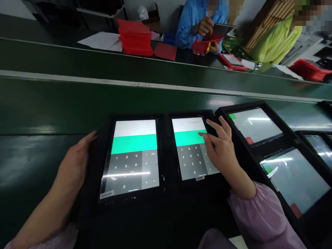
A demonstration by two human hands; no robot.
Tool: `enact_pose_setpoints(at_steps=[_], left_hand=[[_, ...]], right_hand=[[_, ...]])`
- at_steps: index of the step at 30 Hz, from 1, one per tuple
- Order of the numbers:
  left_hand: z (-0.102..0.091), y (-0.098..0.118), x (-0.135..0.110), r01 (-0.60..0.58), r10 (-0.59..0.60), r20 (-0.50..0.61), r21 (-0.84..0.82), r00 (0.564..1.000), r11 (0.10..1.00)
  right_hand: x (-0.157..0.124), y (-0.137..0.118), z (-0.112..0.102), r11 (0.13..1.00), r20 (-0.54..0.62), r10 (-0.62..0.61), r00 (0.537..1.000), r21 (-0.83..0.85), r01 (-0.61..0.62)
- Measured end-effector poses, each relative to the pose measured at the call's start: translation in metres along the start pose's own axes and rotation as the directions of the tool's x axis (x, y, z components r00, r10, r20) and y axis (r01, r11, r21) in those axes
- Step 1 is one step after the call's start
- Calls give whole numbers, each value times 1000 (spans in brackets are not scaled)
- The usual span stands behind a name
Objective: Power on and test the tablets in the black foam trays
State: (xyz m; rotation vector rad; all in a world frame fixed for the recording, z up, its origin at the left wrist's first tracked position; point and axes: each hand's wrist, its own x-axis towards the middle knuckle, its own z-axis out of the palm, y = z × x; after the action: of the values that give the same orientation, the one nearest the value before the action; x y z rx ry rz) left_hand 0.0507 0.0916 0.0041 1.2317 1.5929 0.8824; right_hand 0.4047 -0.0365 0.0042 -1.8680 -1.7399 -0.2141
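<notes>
Two black-cased tablets lie side by side before me, both showing a calculator keypad with a green band. My left hand (74,162) grips the left edge of the left tablet (132,157), fingers curled round its case. My right hand (220,147) rests over the right tablet (190,148), fingers spread, with a fingertip touching the screen near the green band.
More black-cased tablets (255,124) sit to the right with lit screens. A green conveyor belt (77,100) runs across behind. Beyond it, a stack of red cases (135,38), papers, and two seated people; one in blue handles a red case (204,45).
</notes>
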Motion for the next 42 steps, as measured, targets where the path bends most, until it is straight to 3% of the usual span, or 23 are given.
enact_pose_setpoints(at_steps=[2, 5, 8, 11, 16, 19, 22, 26, 31, 33, 35, 37, 39, 42], left_hand=[[3, 6, 8, 43, -40, 50, -70, 998, 997], [0, 6, 10, 80, -64, 120, -133, 991, 988], [-11, -5, 2, 175, -131, 192, -230, 973, 957], [-23, -15, -3, 211, -135, 260, -291, 956, 933], [-32, -21, 2, 237, -145, 314, -280, 939, 930], [-31, -22, 1, 165, -102, 264, -225, 959, 960], [-30, -22, -3, 124, -65, 261, -216, 963, 969], [-33, -21, -3, 195, -130, 320, -183, 939, 964], [-25, -10, -4, 216, -174, 296, -118, 939, 969], [-20, -6, -5, 164, -145, 253, -59, 957, 985], [-18, -7, -3, 89, -90, 231, 15, 969, 996], [-18, -9, -1, 28, -47, 251, 78, 967, 997], [-19, -13, 1, -17, -14, 259, 116, 966, 993], [-19, -15, 3, -43, 0, 252, 164, 968, 986]], right_hand=[[12, -22, -6, 999, 24, -53, 998, -5, 53], [31, -61, -1, 983, 184, -179, 967, 79, 167], [43, -97, 23, 954, 283, -278, 918, 190, 231], [48, -116, 48, 942, 292, -318, 902, 203, 267], [48, -115, 62, 943, 250, -326, 912, 148, 297], [48, -112, 60, 947, 207, -312, 927, 142, 287], [47, -115, 60, 937, 229, -336, 914, 175, 301], [46, -115, 62, 937, 278, -324, 904, 222, 268], [46, -113, 60, 938, 210, -293, 933, 253, 237], [45, -120, 60, 906, 212, -362, 908, 308, 289], [43, -129, 62, 864, 250, -454, 855, 357, 355], [41, -136, 64, 834, 313, -522, 794, 381, 399], [42, -136, 64, 827, 345, -539, 768, 387, 407], [47, -126, 60, 851, 250, -478, 842, 369, 374]])
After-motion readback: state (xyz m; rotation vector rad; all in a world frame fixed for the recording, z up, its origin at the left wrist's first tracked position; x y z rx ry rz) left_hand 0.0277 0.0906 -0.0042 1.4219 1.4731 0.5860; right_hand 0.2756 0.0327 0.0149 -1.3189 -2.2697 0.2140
